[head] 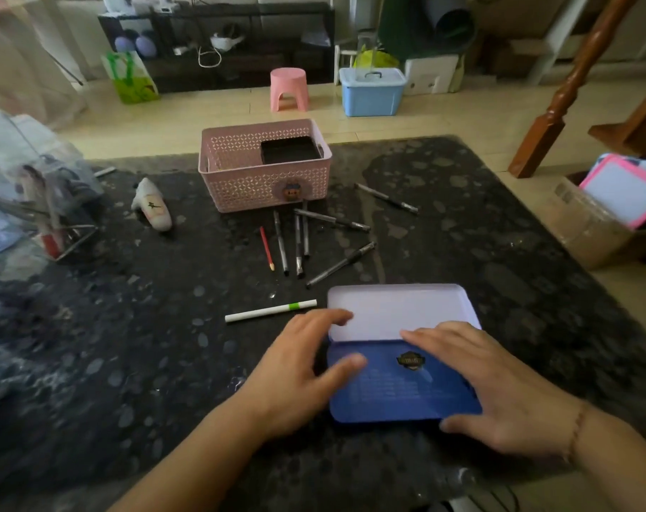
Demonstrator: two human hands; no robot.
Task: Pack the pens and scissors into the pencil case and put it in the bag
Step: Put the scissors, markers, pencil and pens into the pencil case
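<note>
A blue tin pencil case (395, 393) lies open near the table's front edge, and its pale inside (399, 312) shows on the far half. My left hand (299, 367) grips its left edge, thumb on the blue lid. My right hand (498, 386) rests over the lid's right side, thumb at the near corner. A white pen with a green band (269, 311) lies just left of the case. Several black pens (299, 245) and a red pencil (266, 248) are scattered beyond it, one more black pen (386, 198) farther right. I see no scissors or bag for certain.
A pink lattice basket (240, 179) holding a black box (291, 149) stands behind the pens. A white glue-gun-like tool (153, 210) and clear plastic clutter (29, 186) fill the left side. A cardboard box (591, 230) sits off the table's right edge.
</note>
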